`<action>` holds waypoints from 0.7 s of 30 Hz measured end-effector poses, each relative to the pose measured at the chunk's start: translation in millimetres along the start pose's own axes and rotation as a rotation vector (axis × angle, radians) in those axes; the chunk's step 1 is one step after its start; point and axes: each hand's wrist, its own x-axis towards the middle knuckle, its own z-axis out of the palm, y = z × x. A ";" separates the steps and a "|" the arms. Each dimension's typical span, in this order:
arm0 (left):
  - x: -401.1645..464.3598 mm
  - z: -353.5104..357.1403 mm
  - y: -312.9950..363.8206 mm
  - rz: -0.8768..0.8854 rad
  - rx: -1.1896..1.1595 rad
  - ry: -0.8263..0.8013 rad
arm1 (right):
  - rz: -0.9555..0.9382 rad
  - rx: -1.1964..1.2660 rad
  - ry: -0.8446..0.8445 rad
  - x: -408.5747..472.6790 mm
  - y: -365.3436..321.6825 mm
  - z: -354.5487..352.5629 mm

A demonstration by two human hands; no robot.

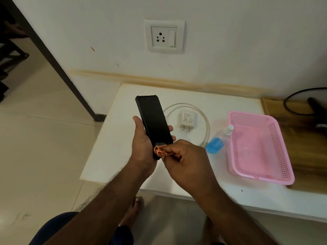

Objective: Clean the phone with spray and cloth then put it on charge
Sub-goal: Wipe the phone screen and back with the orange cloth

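Observation:
My left hand [142,144] grips a black phone [153,119] upright above the white table, its dark screen facing me. My right hand [184,160] holds a bunched orange cloth [159,152] pressed against the phone's lower end. A white charger plug [189,120] lies on the table inside its coiled white cable [206,121]. Lying on its side to the right of the cable is a clear spray bottle [218,140] with blue liquid. A white wall socket [164,36] with a switch sits on the wall above.
A pink plastic basket [281,151] stands at the right of the white table [113,138], partly on a wooden surface [309,177]. A black cable [290,106] and a dark object lie at the far right. Tiled floor and my bare feet show below.

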 end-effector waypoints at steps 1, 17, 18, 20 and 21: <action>0.5 -0.1 -0.7 0.001 -0.004 0.000 | 0.012 0.024 -0.003 -0.5 -1.2 1.3; -12.8 9.7 -23.7 -0.066 0.496 -0.256 | -0.201 0.181 0.495 6.6 7.3 -3.1; -14.0 10.6 -23.2 -0.072 0.534 -0.299 | -0.211 0.194 0.505 8.0 7.4 -5.9; -16.0 12.1 -21.7 -0.107 0.578 -0.332 | -0.224 0.217 0.526 11.4 6.8 -11.3; -17.0 12.9 -21.2 -0.122 0.586 -0.334 | -0.227 0.225 0.541 13.0 6.4 -14.1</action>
